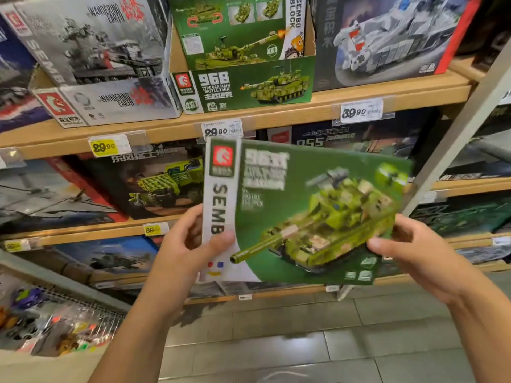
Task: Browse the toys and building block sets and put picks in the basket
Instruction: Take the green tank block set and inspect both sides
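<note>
Toy aisle, wooden shelves (249, 121) behind. Left hand (190, 244) and right hand (406, 244) pinch green tank box (318, 211) edges; steady it, read front, basket unseen.

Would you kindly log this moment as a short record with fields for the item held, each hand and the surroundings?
item held: green tank set box, tilted, in front of the shelves
left hand: grips the box's white left edge
right hand: holds the box's lower right corner
surroundings: wooden shelf with boxed sets and price tags
basket: not in view
</note>
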